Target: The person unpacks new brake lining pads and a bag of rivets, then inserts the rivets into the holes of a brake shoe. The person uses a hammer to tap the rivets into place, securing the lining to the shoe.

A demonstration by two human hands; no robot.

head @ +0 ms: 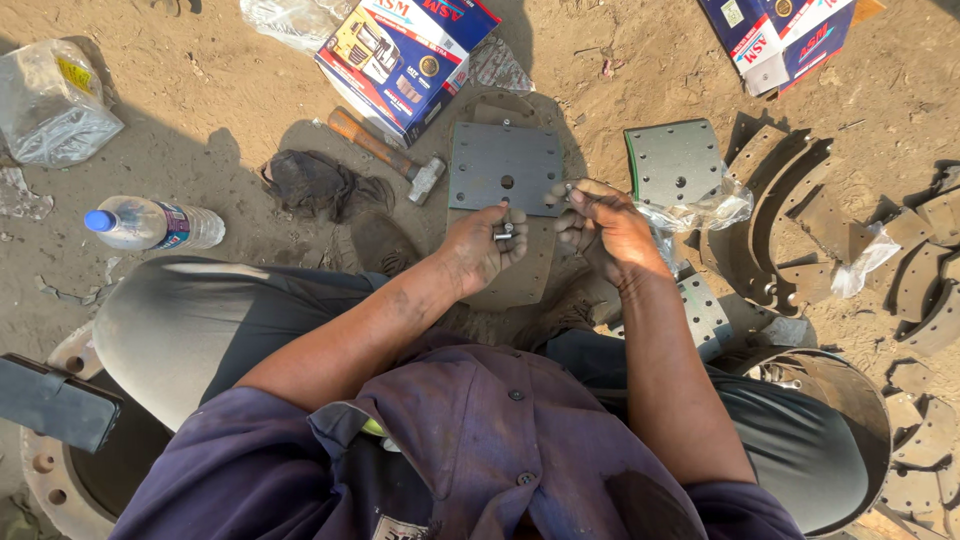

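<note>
Grey and flat, the brake lining plate [505, 165] lies on the sandy ground [230, 90] right in front of my knees, with holes through it and its near edge resting over a worn curved brake shoe [520, 280]. My left hand [485, 245] is curled just below that plate, its fingers closed around a few small metal rivets [503, 232] that show between thumb and palm. My right hand [600, 225] is beside it, nearly touching, the fingertips pinched narrow on one small rivet [568, 188] held at the plate's lower right corner. To the right of my right hand a second grey lining [678, 160] stands tilted, with a crumpled clear plastic bag [700, 212] against its lower edge. Beyond it a row of rusty brake shoes [790, 215] leans together, and loose curved lining pieces [925, 270] are scattered further right. A hammer with a wooden handle [385, 152] lies to the left of the plate, its head close to the plate's left edge, and a dark rag [315, 182] sits just left of the hammer. A blue and white cardboard box [405, 50] lies above the hammer, and another like it [785, 35] is at the top right. A plastic water bottle with a blue cap [155, 224] lies on its side well to the left, near my left knee. A brake drum [840, 410] sits at my right side.
</note>
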